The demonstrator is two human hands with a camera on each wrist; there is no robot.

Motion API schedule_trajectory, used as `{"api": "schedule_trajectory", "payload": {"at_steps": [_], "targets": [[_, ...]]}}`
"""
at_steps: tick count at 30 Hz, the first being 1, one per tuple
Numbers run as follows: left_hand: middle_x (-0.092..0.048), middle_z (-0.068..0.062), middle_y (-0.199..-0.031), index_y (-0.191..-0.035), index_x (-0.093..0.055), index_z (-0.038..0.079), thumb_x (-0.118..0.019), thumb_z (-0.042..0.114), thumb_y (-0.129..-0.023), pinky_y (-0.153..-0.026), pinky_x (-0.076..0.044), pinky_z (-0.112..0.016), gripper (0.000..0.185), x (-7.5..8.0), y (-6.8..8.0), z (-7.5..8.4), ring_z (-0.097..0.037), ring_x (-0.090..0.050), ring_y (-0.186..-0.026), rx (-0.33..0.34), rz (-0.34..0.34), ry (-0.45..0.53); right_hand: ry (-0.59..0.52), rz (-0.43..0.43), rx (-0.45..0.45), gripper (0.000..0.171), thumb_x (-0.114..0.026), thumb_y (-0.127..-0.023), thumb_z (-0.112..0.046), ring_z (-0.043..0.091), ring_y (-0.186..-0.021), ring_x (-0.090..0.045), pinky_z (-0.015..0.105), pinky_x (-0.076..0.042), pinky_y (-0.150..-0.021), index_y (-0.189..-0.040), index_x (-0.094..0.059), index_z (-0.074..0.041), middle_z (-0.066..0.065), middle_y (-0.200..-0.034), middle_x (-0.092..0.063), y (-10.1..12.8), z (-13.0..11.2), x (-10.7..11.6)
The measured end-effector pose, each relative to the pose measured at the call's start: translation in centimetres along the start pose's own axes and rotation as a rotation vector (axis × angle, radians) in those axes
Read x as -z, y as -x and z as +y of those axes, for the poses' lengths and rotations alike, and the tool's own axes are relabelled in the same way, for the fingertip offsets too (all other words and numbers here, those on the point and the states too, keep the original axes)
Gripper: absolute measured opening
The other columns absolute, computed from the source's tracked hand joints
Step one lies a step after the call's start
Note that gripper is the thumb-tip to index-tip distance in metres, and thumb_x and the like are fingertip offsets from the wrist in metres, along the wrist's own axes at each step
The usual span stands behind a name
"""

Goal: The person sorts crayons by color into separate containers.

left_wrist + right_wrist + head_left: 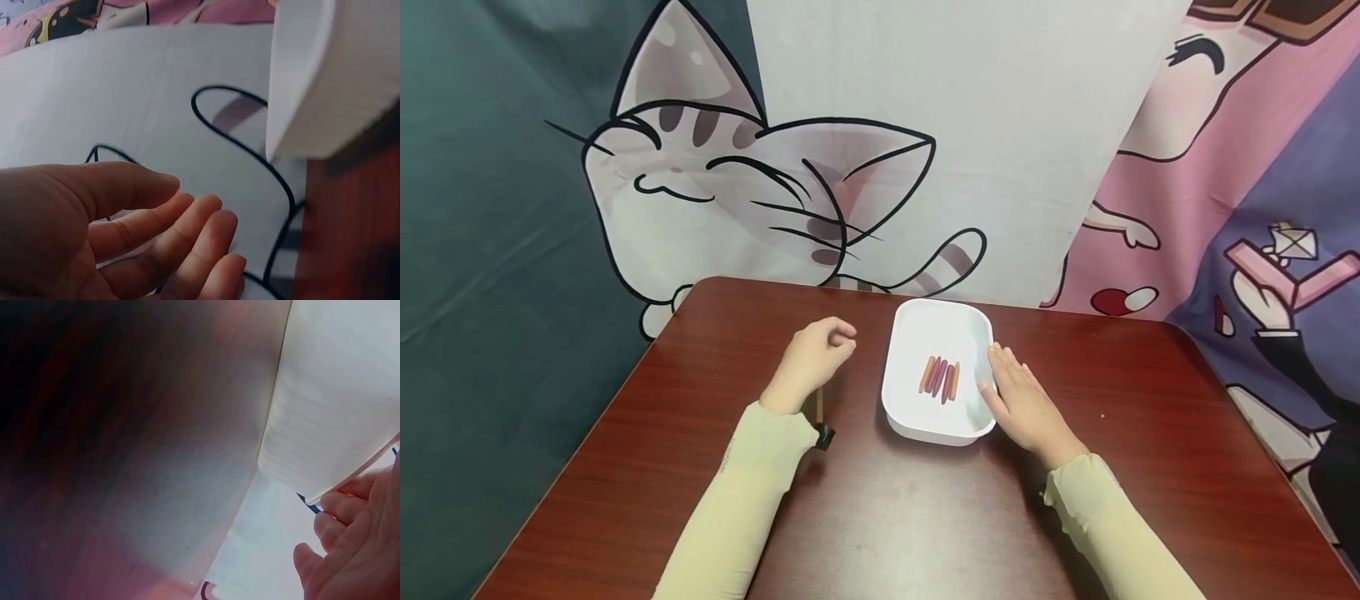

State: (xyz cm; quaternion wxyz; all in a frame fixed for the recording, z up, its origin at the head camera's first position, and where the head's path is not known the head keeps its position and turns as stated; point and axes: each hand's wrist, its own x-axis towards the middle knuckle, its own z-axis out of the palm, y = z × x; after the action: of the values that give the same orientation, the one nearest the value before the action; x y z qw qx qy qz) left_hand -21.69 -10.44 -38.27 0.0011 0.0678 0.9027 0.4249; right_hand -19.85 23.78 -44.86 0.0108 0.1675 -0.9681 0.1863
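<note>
A white rectangular tray (938,430) with raised walls stands on the table. Several slim orange and purple sticks, crayon-like in shape (939,379), lie side by side on its floor. My right hand (1026,408) touches the tray's right rim, its fingers fairly straight along the outside and the thumb reaching over the edge. To the left of the tray, my left hand (814,358) is held above the table, apart from the tray. Its fingers (194,250) are loosely bent and hold nothing. In the right wrist view, fingertips meet the tray's rim.
The dark reddish-brown table (625,475) has its far edge close behind the tray. A small black device (824,436) sits at the left cuff. Behind the table hangs a cloth with a cartoon cat (692,175).
</note>
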Motion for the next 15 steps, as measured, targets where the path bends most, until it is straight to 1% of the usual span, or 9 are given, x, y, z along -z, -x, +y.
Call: {"api": "schedule_trajectory", "payload": {"at_steps": [4, 8, 11, 15], "targets": [[-0.072, -0.012, -0.112, -0.122, -0.067, 0.006, -0.060, 0.018, -0.099, -0.085, -0.054, -0.046, 0.027, 0.4, 0.8, -1.7, -0.029, -0.068, -0.100, 0.057, 0.034, -0.019, -0.004, 0.000, -0.003, 0.071, -0.040, -0.107, -0.042, 0.039, -0.153, -0.014, 0.058, -0.016, -0.121, -0.160, -0.020, 0.001, 0.018, -0.166, -0.019, 0.0, 0.0, 0.0], [-0.072, -0.012, -0.109, -0.124, -0.065, 0.004, -0.060, 0.018, -0.099, -0.083, -0.054, -0.046, 0.029, 0.4, 1.2, -3.2, -0.029, -0.068, -0.095, 0.117, 0.052, -0.092, -0.013, 0.000, -0.005, 0.071, -0.040, -0.107, -0.042, 0.038, -0.153, -0.014, 0.058, -0.015, -0.121, -0.160, -0.020, 0.001, 0.018, -0.166, -0.019, 0.0, 0.0, 0.0], [-0.071, -0.012, -0.105, -0.122, -0.064, 0.003, -0.063, 0.019, -0.098, -0.081, -0.054, -0.045, 0.028, 0.3, 1.4, -4.0, -0.028, -0.068, -0.091, 0.167, 0.024, -0.161, -0.017, -0.006, -0.007, 0.071, -0.041, -0.107, -0.043, 0.038, -0.154, -0.014, 0.058, -0.015, -0.121, -0.160, -0.020, 0.000, 0.018, -0.166, -0.019, 0.0, -0.1, 0.0], [-0.069, -0.013, -0.104, -0.119, -0.061, 0.001, -0.069, 0.022, -0.096, -0.075, -0.053, -0.041, 0.033, 0.1, 1.5, -4.8, -0.026, -0.064, -0.085, 0.247, -0.067, -0.200, -0.013, -0.005, -0.006, 0.071, -0.041, -0.107, -0.043, 0.039, -0.153, -0.015, 0.059, -0.016, -0.121, -0.160, -0.020, 0.000, 0.018, -0.166, -0.019, 0.0, -0.2, 0.0]]}}
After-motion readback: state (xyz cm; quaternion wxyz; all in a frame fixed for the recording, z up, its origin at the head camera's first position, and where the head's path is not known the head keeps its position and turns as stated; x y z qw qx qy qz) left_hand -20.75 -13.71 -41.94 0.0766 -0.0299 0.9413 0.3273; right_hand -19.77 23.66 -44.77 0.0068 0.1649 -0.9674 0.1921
